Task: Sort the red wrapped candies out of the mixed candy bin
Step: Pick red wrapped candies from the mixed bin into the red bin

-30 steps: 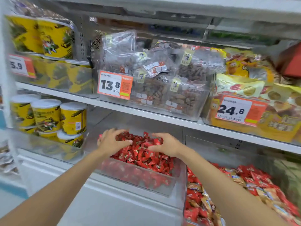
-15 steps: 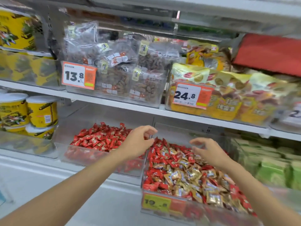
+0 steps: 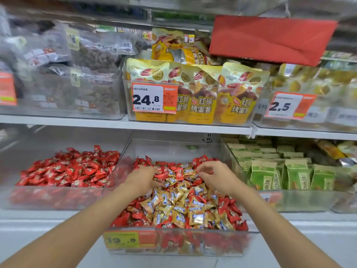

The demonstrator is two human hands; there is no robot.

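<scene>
The mixed candy bin (image 3: 173, 243) is a clear box at the centre of the lower shelf, heaped with red wrapped candies (image 3: 229, 209) and gold wrapped candies (image 3: 179, 207). My left hand (image 3: 142, 179) lies on the pile's back left part, its fingers curled down among red candies; whether it grips one is hidden. My right hand (image 3: 214, 176) hovers just over the back right part with loosely curled fingers, and I see nothing between them. To the left stands a second clear bin (image 3: 58, 199) that holds only red candies (image 3: 69, 168).
Right of the mixed bin is a clear bin (image 3: 301, 200) of green packets. The shelf above (image 3: 173, 128) carries yellow snack bags behind a 24.8 price tag (image 3: 152, 98) and hangs low over the bins. A red sign (image 3: 270, 38) juts out at upper right.
My view has swung right, from the red-only bin to the mixed bin. Both hands left the red pile, crossed over and have come down onto the mixed pile.
</scene>
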